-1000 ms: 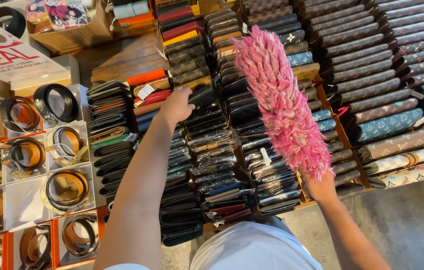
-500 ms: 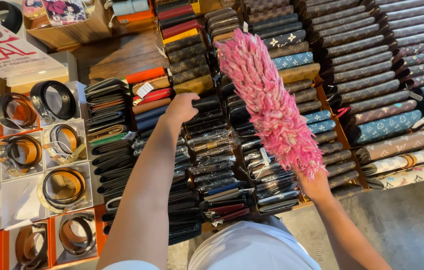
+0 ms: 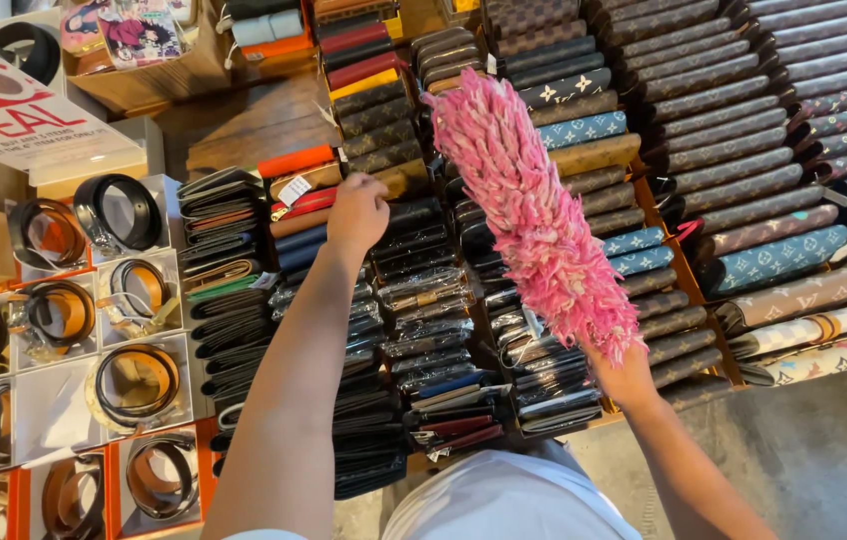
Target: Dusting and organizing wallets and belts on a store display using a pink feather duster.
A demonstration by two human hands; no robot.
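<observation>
Down on the display table (image 3: 244,125), the left hand (image 3: 357,212) reaches out over the rows of wallets (image 3: 414,330), its fingers curled in and resting on a dark wallet (image 3: 414,215) in the middle rows; whether they actually pinch it cannot be told from this angle. Just beside that hand, toward the far side, lie an orange wallet (image 3: 296,160) and a red one with a small white tag (image 3: 294,190). The right hand (image 3: 627,375) is clenched around the handle end of a pink fluffy duster (image 3: 534,215), which slants from the near edge of the table up and away over the stacked wallets, its tip reaching the far rows. To the right of the duster, patterned brown, blue and cream long wallets (image 3: 784,255) lie in overlapping rows toward the table's right edge. At the left edge, coiled belts (image 3: 139,385) sit in white and orange boxes, one belt to a box. A red and white sign (image 3: 14,115) stands at the far left corner, with a cardboard box (image 3: 159,80) just beside it. The person's white shirt (image 3: 514,500) shows at the near edge.
</observation>
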